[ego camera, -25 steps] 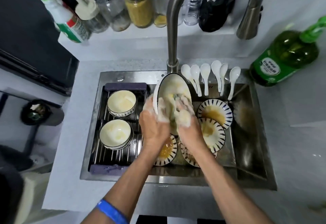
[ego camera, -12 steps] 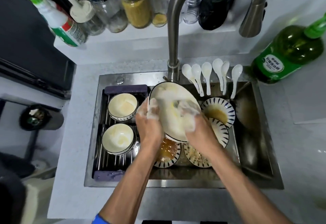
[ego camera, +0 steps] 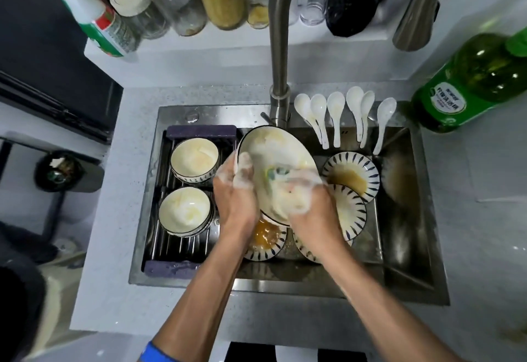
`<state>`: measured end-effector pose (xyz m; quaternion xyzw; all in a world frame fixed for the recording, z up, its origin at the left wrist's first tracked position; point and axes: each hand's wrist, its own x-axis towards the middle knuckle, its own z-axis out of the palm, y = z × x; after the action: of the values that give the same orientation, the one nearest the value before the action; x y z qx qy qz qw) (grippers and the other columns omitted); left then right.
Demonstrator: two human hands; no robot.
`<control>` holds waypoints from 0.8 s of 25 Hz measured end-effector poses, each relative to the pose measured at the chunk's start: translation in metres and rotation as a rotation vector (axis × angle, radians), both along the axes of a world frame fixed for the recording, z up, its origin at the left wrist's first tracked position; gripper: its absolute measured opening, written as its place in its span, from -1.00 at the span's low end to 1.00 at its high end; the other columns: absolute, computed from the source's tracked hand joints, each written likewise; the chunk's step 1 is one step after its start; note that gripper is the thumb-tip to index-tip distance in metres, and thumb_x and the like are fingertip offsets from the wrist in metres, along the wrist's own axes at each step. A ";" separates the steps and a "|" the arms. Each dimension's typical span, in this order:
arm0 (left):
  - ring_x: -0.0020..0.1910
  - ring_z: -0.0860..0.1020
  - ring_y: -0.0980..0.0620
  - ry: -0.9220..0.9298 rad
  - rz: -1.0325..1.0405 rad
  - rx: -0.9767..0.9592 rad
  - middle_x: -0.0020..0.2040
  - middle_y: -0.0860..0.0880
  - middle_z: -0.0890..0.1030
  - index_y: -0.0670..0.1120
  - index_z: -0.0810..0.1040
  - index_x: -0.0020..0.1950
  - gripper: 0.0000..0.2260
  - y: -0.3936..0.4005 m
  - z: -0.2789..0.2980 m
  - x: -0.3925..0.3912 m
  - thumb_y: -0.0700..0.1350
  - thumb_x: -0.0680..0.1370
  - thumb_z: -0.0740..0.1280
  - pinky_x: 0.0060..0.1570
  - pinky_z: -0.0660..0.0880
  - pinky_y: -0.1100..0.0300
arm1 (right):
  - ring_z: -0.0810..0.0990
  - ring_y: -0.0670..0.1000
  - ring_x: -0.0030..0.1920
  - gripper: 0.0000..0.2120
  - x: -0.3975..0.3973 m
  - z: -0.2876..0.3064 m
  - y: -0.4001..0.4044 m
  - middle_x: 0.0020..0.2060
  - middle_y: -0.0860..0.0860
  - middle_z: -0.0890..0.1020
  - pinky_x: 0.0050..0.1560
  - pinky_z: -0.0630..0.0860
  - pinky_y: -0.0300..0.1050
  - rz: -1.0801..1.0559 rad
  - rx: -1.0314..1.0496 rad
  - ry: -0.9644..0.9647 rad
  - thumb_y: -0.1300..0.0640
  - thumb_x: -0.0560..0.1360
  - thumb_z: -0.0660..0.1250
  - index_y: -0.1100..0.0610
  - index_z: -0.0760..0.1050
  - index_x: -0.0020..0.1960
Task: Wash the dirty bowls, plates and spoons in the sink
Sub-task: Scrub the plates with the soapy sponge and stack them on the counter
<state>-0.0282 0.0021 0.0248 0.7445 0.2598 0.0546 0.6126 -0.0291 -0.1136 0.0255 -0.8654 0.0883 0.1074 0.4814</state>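
The left hand (ego camera: 236, 196) grips the left rim of a soapy plate (ego camera: 273, 167), tilted over the sink (ego camera: 399, 261). The right hand (ego camera: 310, 202) presses a sponge (ego camera: 278, 173) onto the plate's face, fingers curled under foam. The sponge is mostly hidden. 4 dirty dishes (ego camera: 353, 176) lie beneath, partly covered.

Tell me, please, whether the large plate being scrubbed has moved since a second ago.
Yes. The large plate has turned more face-up, its far rim drawing slightly away from the faucet base, towards the person.
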 end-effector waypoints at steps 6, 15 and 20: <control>-0.27 0.50 0.05 -0.021 0.019 -0.057 -0.21 0.02 0.67 -0.07 0.58 -0.16 -0.74 -0.007 0.009 -0.002 0.01 0.65 0.26 -0.18 0.44 0.07 | 0.58 0.02 0.06 -0.70 -0.002 0.015 -0.004 0.09 -0.01 0.57 -0.06 0.56 -0.25 0.000 -0.055 -0.016 0.38 0.42 0.40 0.12 0.61 0.09; -0.11 0.63 0.02 -0.034 -0.052 0.100 -0.15 0.02 0.68 -0.06 0.62 -0.06 -0.63 -0.022 0.011 -0.005 0.19 0.59 0.19 -0.17 0.53 0.09 | 0.56 0.06 0.16 -0.65 -0.011 0.033 -0.016 0.26 0.11 0.54 0.15 0.53 -0.18 0.263 -0.061 0.138 0.34 0.54 0.21 0.23 0.45 0.32; -0.34 0.53 -0.04 -0.050 -0.073 0.050 -0.36 0.07 0.61 0.05 0.64 -0.11 -0.69 -0.023 0.019 -0.010 0.17 0.58 0.19 -0.36 0.41 0.05 | 0.36 -0.11 0.31 -0.47 -0.014 0.047 -0.023 0.46 -0.01 0.34 0.23 0.31 -0.38 0.256 0.088 0.244 0.31 0.59 0.16 0.07 0.23 0.53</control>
<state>-0.0384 -0.0211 0.0442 0.7670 0.2157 0.0571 0.6016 -0.0435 -0.1364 0.0725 -0.8283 0.0305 0.2759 0.4867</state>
